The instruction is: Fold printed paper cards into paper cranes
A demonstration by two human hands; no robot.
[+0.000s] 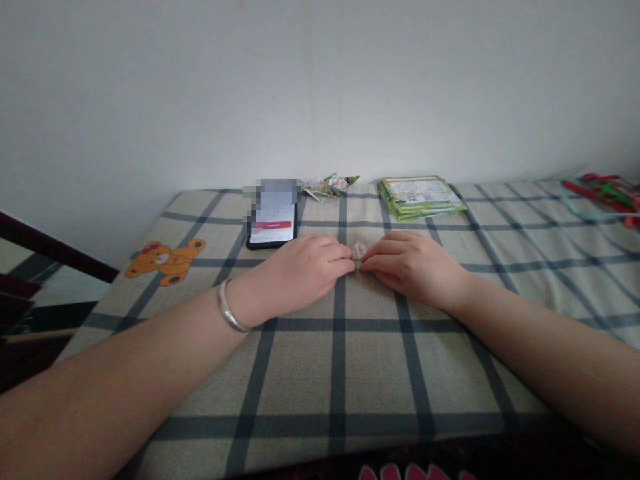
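The small printed paper piece is located at the mid-width of the desk, between the two hands. Left hand: the grip is closed, its fingertips pinching the left edge of the piece. Right hand: the grip is closed, its fingertips pinching the opposite edge. Both hands are palm-down, low over the checked cloth; a silver bangle encircles the left wrist.

Surrounding items: a phone with a lit screen lies just beyond the left hand. Folded paper shapes lie beside it, near the wall. A stack of green-edged printed sheets lies beyond the right hand. An orange bear figure lies at the left edge. Red and green items, too blurred to identify, are at far right.
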